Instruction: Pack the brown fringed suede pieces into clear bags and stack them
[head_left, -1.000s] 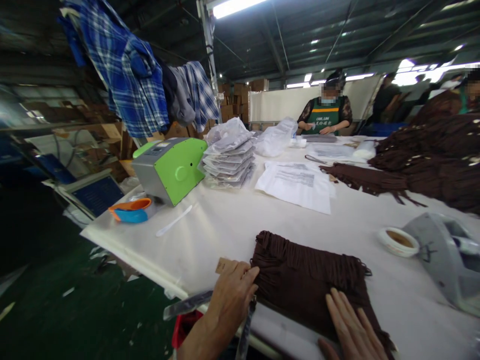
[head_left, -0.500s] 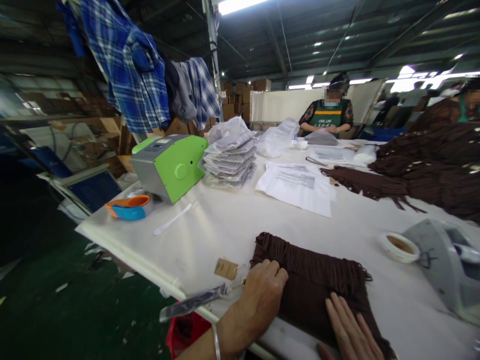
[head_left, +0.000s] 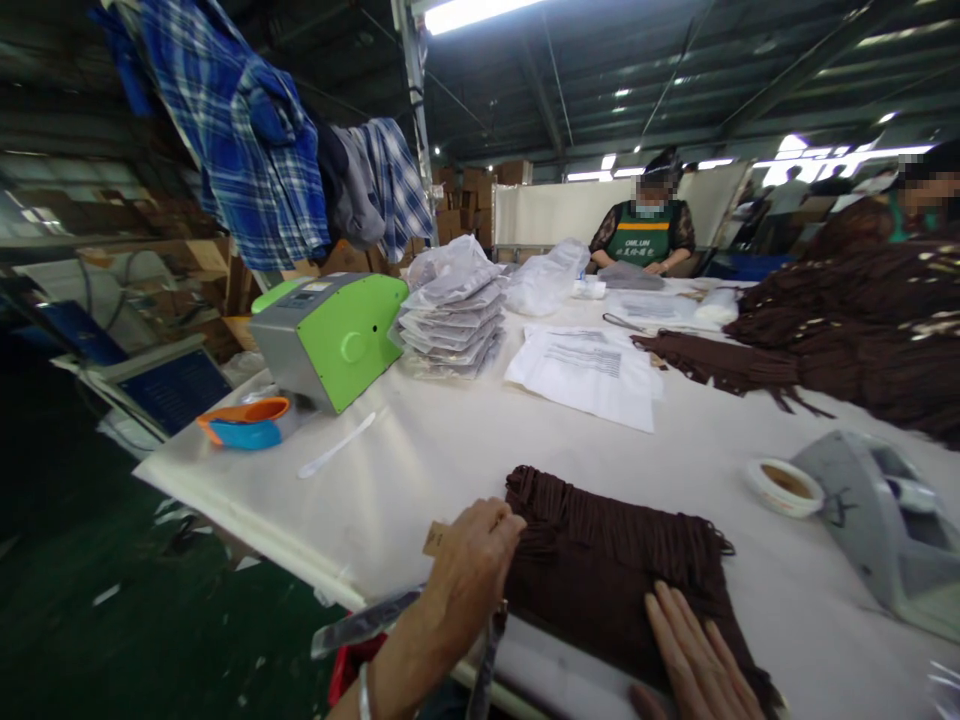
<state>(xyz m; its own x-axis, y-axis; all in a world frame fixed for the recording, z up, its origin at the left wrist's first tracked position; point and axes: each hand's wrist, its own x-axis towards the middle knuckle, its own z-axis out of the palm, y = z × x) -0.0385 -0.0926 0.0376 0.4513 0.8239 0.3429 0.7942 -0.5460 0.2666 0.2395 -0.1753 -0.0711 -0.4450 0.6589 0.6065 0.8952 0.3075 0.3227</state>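
A dark brown fringed bag (head_left: 592, 590) lies flat near the table's front edge, its fringe along the far side. My right hand (head_left: 697, 655) rests flat on its lower right part, fingers stretched out. At the bag's left edge is my left hand (head_left: 472, 560), its fingers curled closed; what they pinch is hidden. A brown cardboard tag (head_left: 433, 539) shows partly behind that hand. From under the left wrist, a plastic-wrapped strap (head_left: 364, 622) sticks out over the table edge. Another dark strap (head_left: 489, 660) hangs down below the hand.
A green and grey machine (head_left: 337, 340), an orange and blue tape dispenser (head_left: 244, 422) and a stack of bagged items (head_left: 454, 315) stand at left. White printed bags (head_left: 585, 375) lie mid-table. A tape roll (head_left: 784, 488) and grey dispenser (head_left: 870, 520) are at right. Across the table sits a co-worker (head_left: 643, 235).
My left hand has moved left off the bag's top to its left edge, covering more of the tag. A dark strap now hangs below it. My right hand stays on the bag.
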